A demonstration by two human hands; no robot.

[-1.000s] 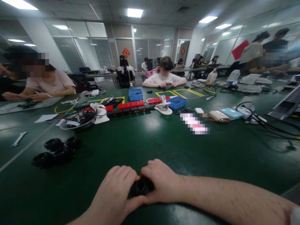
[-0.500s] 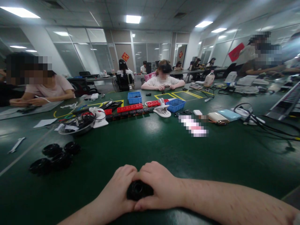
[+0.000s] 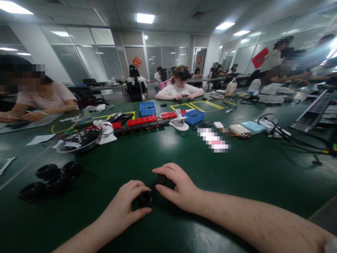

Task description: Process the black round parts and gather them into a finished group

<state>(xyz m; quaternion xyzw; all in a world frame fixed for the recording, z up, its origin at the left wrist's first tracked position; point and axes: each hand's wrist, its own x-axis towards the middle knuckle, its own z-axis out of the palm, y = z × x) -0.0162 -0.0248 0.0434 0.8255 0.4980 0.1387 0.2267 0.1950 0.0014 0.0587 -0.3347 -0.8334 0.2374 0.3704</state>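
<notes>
My left hand (image 3: pixel 129 200) is closed around a short black cylindrical part (image 3: pixel 145 199) with a round hole in its facing end, low over the green table. Slightly ahead and to the right, my right hand (image 3: pixel 177 186) has a smaller black piece (image 3: pixel 161 179) between its thumb and fingers. A narrow gap separates the two parts. Fingers hide some of each, and their exact kind cannot be made out. On the left lies a cluster of several black, wheel-like round parts (image 3: pixel 56 183).
A wrench (image 3: pixel 7 165) lies at the left edge. Farther back are a metal bowl of parts (image 3: pixel 79 149), red power strips (image 3: pixel 142 120), white clip stands (image 3: pixel 179 123), blue bins (image 3: pixel 195 117) and power banks (image 3: pixel 240 130). Cables (image 3: pixel 297 140) spread on the right. People sit around the table.
My hands were together around one black part. They have come apart, the right moving forward with the smaller black piece, the left keeping the holed part. The view has shifted slightly right.
</notes>
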